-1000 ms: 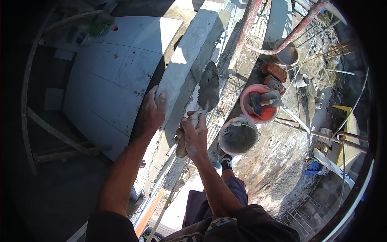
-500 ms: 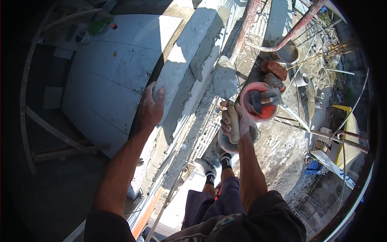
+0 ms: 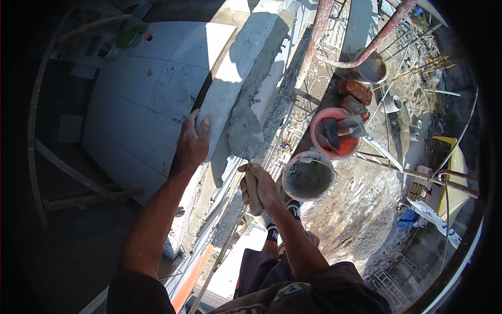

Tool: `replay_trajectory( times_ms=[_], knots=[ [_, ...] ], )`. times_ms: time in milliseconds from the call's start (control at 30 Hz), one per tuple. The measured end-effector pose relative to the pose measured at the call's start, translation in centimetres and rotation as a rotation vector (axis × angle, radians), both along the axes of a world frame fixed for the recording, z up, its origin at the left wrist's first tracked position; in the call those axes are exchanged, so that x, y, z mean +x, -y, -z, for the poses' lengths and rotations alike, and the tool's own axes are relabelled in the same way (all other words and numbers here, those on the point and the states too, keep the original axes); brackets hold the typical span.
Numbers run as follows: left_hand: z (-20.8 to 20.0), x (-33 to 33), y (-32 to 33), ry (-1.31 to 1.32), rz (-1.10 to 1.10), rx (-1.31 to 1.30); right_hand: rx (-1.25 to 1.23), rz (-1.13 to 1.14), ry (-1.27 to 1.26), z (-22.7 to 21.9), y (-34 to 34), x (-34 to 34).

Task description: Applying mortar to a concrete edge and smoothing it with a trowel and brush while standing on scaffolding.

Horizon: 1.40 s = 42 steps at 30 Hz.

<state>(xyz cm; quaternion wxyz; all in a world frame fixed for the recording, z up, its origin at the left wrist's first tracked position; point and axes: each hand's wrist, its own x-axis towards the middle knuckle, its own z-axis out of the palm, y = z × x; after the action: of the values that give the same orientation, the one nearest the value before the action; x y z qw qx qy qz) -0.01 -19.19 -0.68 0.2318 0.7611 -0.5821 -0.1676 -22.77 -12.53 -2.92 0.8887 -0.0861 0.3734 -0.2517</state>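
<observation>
A trowel (image 3: 244, 137) with a mortar-smeared blade and a wooden handle is in my right hand (image 3: 265, 187), whose fingers wrap round the handle. Its blade lies over a strip of wet grey mortar (image 3: 265, 68) along the right side of a pale wall top (image 3: 238, 73); whether blade and mortar touch I cannot tell. My left hand (image 3: 193, 142) rests at the left edge of that wall top, thumb apart from the fingers and nothing held. To the right of the trowel stands a bucket of grey mortar (image 3: 309, 177).
Beside the mortar bucket is a red bucket (image 3: 319, 137) with tools inside. Bricks (image 3: 355, 91) and another bucket (image 3: 372, 68) sit farther off. Rusty scaffold pipes (image 3: 389, 37) cross the upper right. Large pale tiles (image 3: 141, 104) lie left of the wall, and the ground drops away at right.
My right hand has swung left and nearer with the trowel, bringing its blade from beyond the wall's right side to over the mortar strip. The mortar bucket is now uncovered. My left hand barely shifted.
</observation>
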Motion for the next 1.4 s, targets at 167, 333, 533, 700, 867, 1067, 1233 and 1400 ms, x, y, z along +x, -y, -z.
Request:
replay_trajectory(
  times_ms=[167,333,533,700,867,1067,1233,1400],
  knots=[
    [0.2,0.0,0.0,-0.003,-0.003,-0.018,-0.135,-0.027,-0.241,-5.0,1.1,-2.5],
    [-0.2,-0.7,0.2,-0.006,-0.029,0.022,-0.118,0.041,-0.258,-5.5,10.3,-2.9],
    [-0.1,-0.6,-0.1,0.010,-0.064,-0.027,-0.107,-0.049,-0.268,-4.9,6.8,-0.6],
    [-0.3,-0.5,0.0,0.000,-0.022,0.011,-0.018,-0.030,-0.195,-4.3,0.4,1.7],
    [-0.6,-0.6,0.2,0.001,-0.014,0.022,0.011,-0.080,-0.177,-4.4,-5.1,2.7],
    [-0.2,0.0,0.0,-0.010,0.005,-0.002,0.086,-0.136,-0.164,-7.3,-8.1,0.6],
    [-0.4,-0.5,0.3,0.009,0.011,0.000,-0.171,0.060,-0.342,-6.7,2.8,-1.5],
    [-0.1,0.0,0.2,0.006,0.022,0.001,-0.251,-0.035,-0.379,-4.9,9.0,-1.6]
  ],
)
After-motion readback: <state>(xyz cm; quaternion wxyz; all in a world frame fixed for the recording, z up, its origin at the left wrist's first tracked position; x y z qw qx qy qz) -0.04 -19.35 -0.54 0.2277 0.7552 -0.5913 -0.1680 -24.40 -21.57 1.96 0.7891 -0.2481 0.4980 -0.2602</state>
